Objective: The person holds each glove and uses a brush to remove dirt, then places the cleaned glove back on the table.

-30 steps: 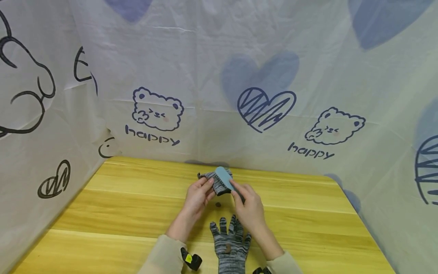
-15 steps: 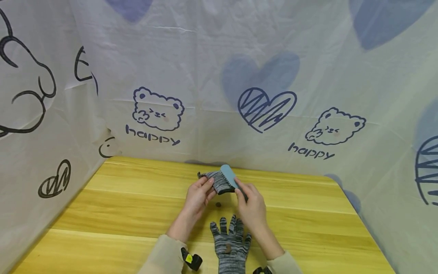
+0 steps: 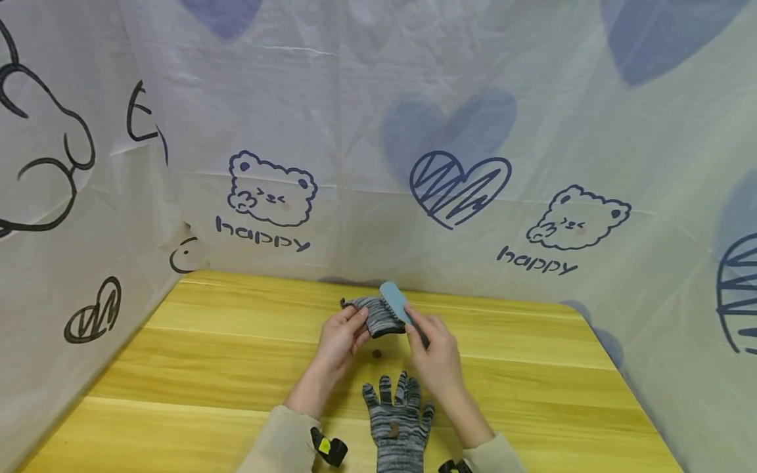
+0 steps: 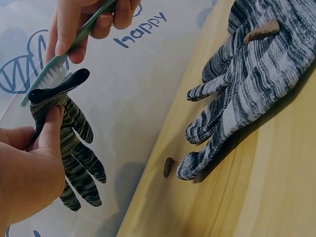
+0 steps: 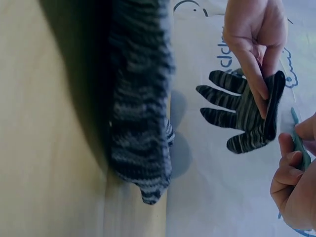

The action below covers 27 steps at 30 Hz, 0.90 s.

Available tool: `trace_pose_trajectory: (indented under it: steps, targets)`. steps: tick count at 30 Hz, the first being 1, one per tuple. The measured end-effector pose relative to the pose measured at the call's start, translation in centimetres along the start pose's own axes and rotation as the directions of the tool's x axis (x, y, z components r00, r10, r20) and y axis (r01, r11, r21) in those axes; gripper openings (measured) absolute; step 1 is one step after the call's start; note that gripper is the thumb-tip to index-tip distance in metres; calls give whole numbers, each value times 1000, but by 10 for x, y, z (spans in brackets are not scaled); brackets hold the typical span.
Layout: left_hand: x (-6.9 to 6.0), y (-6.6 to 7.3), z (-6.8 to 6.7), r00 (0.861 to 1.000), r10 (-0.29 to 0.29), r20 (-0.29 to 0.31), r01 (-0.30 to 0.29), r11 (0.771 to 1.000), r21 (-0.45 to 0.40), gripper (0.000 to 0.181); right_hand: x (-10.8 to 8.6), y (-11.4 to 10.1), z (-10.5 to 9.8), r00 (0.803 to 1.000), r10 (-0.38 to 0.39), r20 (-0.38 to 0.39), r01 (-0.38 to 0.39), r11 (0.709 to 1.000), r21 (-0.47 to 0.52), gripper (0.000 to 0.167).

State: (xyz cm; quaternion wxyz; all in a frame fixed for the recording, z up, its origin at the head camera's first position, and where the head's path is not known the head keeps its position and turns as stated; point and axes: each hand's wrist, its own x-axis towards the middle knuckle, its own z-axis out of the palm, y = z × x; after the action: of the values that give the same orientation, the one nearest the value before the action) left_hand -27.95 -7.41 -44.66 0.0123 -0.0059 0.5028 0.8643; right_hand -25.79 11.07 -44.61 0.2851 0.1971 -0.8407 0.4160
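Note:
The left hand [image 3: 340,341] pinches a grey-black striped knit glove [image 3: 378,315] near its cuff, holding it above the table. In the left wrist view that glove [image 4: 76,148] hangs with its fingers downward. The right hand [image 3: 434,348] grips a light-blue brush [image 3: 395,301] by its dark handle, bristles against the glove's cuff area. In the right wrist view the brush [image 5: 296,133] is seen edge-on beside the cuff. A second striped glove [image 3: 397,420] lies flat between the forearms, a brown piece [image 3: 394,429] on it.
A small dark brown piece [image 3: 377,353] lies on the yellow wood-grain table [image 3: 236,368] beyond the flat glove's fingertips. A pale printed cloth [image 3: 367,131] hangs behind the table and along its sides.
The right hand and brush have shifted slightly right along the held glove, uncovering more of its striped knit. The left hand has barely moved, and the flat glove lies as before.

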Motion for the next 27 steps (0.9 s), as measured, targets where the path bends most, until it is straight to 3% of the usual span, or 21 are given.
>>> trace_pose_trajectory:
  steps: [4, 10, 27]
  targets:
    - [-1, 0, 0, 1000, 1, 13, -1, 1000, 27, 35, -3, -1, 5, 998, -37, 43, 37, 999, 10, 36]
    - [-1, 0, 0, 1000, -3, 8, 3, 999, 35, 35, -5, -2, 8, 997, -13, 71, 14, 1000, -16, 36]
    - [-1, -1, 1, 1000, -4, 9, 4, 1000, 24, 42, -4, -1, 8, 1000, -7, 2, 7, 997, -78, 36]
